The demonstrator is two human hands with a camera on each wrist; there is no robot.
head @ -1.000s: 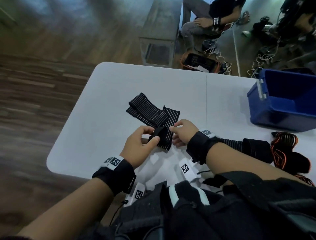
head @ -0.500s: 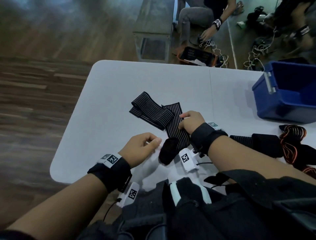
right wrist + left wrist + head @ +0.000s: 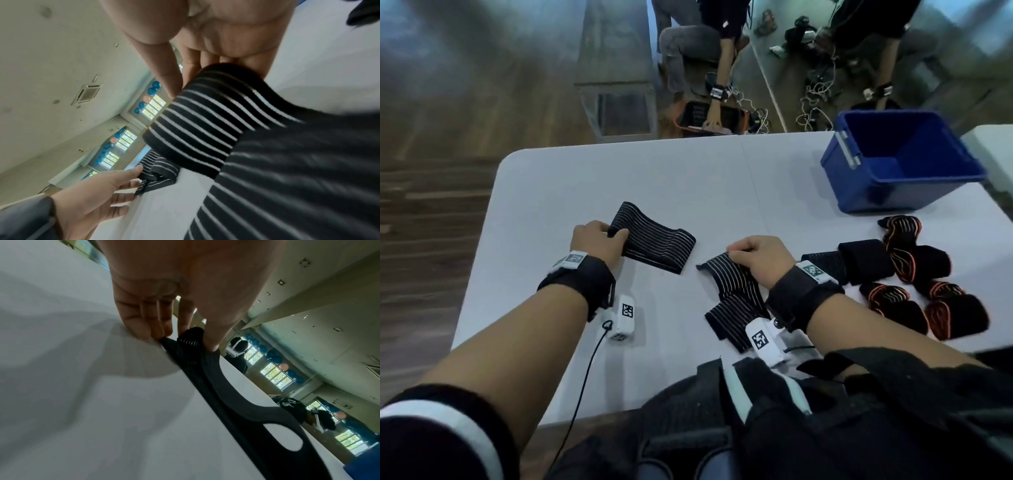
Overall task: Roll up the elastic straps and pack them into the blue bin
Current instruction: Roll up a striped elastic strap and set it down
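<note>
Two black, white-striped elastic strap pieces lie on the white table [image 3: 585, 192]; whether they join is unclear. My left hand [image 3: 616, 234] grips the left end of the folded far piece [image 3: 657, 248]. In the left wrist view, thumb and fingers of that left hand [image 3: 185, 340] pinch the dark strap end [image 3: 236, 402]. My right hand [image 3: 732, 255] pinches the top of the near strap piece [image 3: 732, 298], which runs under my wrist. In the right wrist view, the right hand [image 3: 195, 78] holds the striped fabric [image 3: 205, 121]. The blue bin [image 3: 876, 195] stands open at the far right.
Several black and orange-striped straps [image 3: 904, 240] and a black strap [image 3: 866, 260] lie right of my right hand, in front of the bin. A white tagged device [image 3: 625, 318] rests by my left wrist. Beyond the table, a seated person [image 3: 688, 44], a bench [image 3: 616, 68], cables.
My hands have moved apart. The left hand went left and took the far folded piece; the right hand drew the near piece toward the right. The two pieces no longer overlap.
</note>
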